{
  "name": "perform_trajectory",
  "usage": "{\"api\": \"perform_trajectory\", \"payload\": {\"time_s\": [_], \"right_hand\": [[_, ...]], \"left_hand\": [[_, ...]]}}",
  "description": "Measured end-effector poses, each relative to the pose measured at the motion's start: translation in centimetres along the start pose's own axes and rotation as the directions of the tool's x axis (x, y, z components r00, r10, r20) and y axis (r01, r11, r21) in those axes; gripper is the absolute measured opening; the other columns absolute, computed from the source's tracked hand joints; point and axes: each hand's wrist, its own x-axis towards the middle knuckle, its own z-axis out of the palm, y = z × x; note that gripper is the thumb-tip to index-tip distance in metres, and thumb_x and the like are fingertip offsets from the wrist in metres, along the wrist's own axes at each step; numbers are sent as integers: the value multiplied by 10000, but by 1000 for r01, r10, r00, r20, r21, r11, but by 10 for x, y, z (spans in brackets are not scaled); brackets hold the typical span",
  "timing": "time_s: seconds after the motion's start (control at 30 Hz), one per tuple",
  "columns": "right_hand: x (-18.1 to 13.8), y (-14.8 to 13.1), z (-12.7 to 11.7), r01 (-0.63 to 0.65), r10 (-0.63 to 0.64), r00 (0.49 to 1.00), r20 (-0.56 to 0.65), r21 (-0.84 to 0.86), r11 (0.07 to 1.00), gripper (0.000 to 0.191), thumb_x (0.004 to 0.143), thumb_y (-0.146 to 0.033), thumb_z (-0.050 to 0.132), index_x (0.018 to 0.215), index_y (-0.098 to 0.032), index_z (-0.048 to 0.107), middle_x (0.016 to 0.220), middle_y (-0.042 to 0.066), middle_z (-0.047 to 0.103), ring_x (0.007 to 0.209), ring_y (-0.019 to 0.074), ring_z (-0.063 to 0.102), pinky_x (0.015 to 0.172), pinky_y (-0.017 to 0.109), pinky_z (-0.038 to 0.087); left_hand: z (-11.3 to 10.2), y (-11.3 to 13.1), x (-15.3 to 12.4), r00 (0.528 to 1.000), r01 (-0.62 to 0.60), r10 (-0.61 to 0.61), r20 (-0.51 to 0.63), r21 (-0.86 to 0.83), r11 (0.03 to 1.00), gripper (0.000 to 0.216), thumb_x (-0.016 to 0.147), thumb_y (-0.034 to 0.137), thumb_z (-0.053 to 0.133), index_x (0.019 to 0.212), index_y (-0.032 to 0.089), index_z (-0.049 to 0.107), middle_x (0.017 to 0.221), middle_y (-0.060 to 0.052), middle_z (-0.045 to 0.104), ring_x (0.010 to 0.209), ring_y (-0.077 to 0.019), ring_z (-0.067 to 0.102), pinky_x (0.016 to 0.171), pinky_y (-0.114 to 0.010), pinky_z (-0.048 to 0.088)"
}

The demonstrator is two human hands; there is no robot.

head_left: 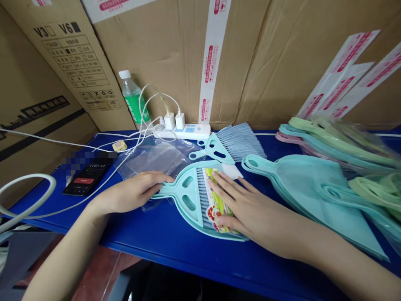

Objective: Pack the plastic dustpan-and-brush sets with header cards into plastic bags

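A turquoise dustpan (224,235) lies on the blue table in front of me. On it rests a matching hand brush (194,190) with grey-blue bristles, and a colourful printed label card (216,207) lies across the bristles. My left hand (134,192) is closed around the stacked handles at the left end. My right hand (247,205) lies flat on the card with its fingers stretched out, pressing it against the bristles and covering part of it. Just behind lie loose brushes (222,150) with their bristles pointing right.
Stacked turquoise dustpans (310,175) lie at the right, beside bagged green and pink ones (332,133). A clear plastic bag (156,156), a power strip (196,131) with chargers, a bottle (133,98), white cables and a phone (89,175) are at the left. Cardboard boxes (175,62) wall the back.
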Motion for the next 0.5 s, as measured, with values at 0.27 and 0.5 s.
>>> {"api": "perform_trajectory", "payload": {"time_s": [0.27, 0.5], "right_hand": [[1, 1, -2, 3, -3, 1000, -9, 51, 999, 724, 998, -567, 315, 1557, -114, 227, 1599, 182, 156, 1469, 341, 108, 1140, 603, 241], [2, -4, -17, -106, 97, 993, 69, 146, 984, 773, 979, -599, 343, 1568, -128, 173, 1615, 120, 84, 1473, 324, 35, 1173, 564, 197]], "left_hand": [[-4, 1, -2, 999, -34, 34, 31, -2, 999, 428, 894, 200, 394, 1262, 228, 609, 1296, -56, 656, 1164, -205, 616, 1056, -336, 459], [-6, -2, -3, 998, -27, 27, 65, -1, 1000, 429, 907, 201, 390, 1289, 207, 584, 1339, -69, 635, 1200, -197, 595, 1076, -343, 439]]}}
